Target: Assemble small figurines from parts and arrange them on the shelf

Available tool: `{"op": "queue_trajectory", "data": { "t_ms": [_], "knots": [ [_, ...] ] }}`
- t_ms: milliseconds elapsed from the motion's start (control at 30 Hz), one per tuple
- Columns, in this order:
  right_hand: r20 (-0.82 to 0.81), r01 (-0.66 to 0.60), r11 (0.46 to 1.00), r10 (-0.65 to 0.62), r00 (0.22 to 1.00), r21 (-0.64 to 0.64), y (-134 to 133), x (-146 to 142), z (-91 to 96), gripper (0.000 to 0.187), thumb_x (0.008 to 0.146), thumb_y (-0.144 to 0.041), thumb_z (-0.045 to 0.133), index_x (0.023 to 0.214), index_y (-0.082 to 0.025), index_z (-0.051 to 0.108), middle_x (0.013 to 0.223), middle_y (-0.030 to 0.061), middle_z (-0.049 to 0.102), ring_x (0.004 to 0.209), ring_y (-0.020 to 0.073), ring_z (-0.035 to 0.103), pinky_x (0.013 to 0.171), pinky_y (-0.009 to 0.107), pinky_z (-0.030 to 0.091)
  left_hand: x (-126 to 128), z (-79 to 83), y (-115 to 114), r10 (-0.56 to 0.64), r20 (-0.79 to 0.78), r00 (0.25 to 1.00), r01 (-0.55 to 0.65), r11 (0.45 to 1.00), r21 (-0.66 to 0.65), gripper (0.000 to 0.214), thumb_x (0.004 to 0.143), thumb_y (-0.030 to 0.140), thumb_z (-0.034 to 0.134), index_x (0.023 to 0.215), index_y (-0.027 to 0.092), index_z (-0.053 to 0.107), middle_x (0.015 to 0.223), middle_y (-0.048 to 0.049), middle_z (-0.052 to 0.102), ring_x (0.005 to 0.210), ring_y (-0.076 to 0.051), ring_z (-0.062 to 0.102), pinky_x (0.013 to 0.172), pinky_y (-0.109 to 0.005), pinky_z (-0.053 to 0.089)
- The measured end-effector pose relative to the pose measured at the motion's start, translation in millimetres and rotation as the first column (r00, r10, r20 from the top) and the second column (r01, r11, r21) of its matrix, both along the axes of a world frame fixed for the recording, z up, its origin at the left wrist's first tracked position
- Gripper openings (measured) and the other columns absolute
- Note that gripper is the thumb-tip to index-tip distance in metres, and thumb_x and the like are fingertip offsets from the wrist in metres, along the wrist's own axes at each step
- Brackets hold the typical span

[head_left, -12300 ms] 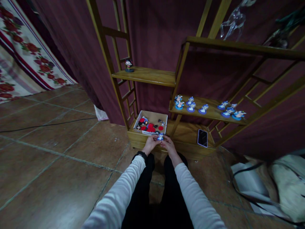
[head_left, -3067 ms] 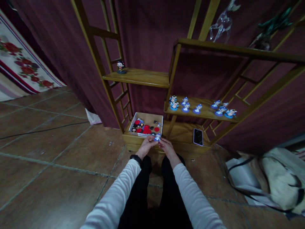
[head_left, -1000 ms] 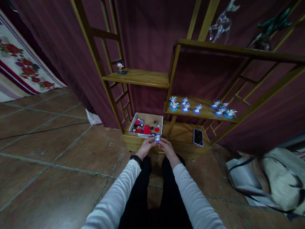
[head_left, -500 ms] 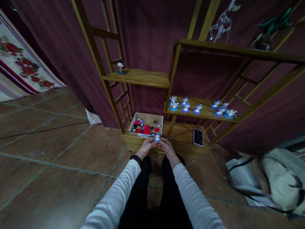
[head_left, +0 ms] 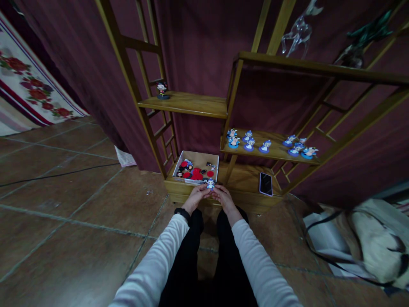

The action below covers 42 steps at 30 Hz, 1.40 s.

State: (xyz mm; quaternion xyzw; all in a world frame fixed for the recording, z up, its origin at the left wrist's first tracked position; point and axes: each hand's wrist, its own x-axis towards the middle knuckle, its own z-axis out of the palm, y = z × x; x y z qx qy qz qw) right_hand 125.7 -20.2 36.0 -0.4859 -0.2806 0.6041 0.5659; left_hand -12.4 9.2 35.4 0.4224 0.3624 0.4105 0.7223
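A small blue and white figurine (head_left: 210, 184) is pinched between the fingertips of my left hand (head_left: 197, 196) and my right hand (head_left: 223, 197), just in front of the bottom board of a wooden shelf unit (head_left: 243, 172). Both hands are closed on it. Right behind it stands a shallow cardboard box (head_left: 198, 160) with red, black and blue small parts inside. Several matching blue figurines (head_left: 247, 140) stand in a row on the low shelf to the right. One dark-haired figurine (head_left: 162, 89) stands alone on the higher left shelf.
A phone (head_left: 265, 183) lies flat on the bottom board to the right of my hands. A beige bag (head_left: 373, 243) with a black strap lies on the tiled floor at right. A glass animal (head_left: 298, 30) stands on the top shelf. A black cable (head_left: 57, 172) crosses the floor at left.
Hardly anything differs: both hands stay together on the blue figurine in front of the box, with only slight finger shifts.
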Motion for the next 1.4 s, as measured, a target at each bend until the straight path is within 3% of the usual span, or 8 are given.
{"op": "queue_trajectory", "data": {
  "t_ms": [533,967,1400],
  "knots": [
    [-0.018,0.008,1.0,-0.008,1.0,0.012,-0.9,0.4,0.1,0.034,0.057,-0.037,0.074,0.085,-0.02,0.063,0.069,0.0007,0.068,0.058,0.0111,0.062,0.056,0.022,0.048,2.1,0.4,-2.4,0.115,0.024,0.993,-0.115,0.993,-0.035,0.036,0.054,0.023,0.079,0.085,0.016,0.061,0.079,-0.004,0.066,0.07,-0.013,0.062,0.069,-0.026,0.047],
    [-0.032,0.022,1.0,-0.022,0.999,-0.004,0.6,-0.1,-1.1,0.033,0.055,-0.032,0.074,0.083,-0.019,0.063,0.063,-0.0017,0.066,0.055,0.0097,0.059,0.054,0.021,0.047,0.9,-4.8,-0.6,0.085,-0.018,0.996,-0.084,0.996,0.037,0.039,0.056,0.025,0.077,0.09,0.017,0.06,0.084,-0.0036,0.065,0.073,-0.013,0.061,0.069,-0.026,0.045],
    [-0.045,0.018,0.999,-0.017,0.999,0.028,1.4,0.5,-3.1,0.037,0.051,-0.028,0.075,0.085,-0.02,0.063,0.068,-0.0025,0.065,0.054,0.0091,0.057,0.056,0.023,0.045,0.9,-6.9,2.6,0.064,0.005,0.998,-0.064,0.986,0.152,0.041,0.052,0.013,0.074,0.091,0.016,0.06,0.085,-0.0024,0.065,0.072,-0.012,0.058,0.063,-0.022,0.043]
  ]
}}
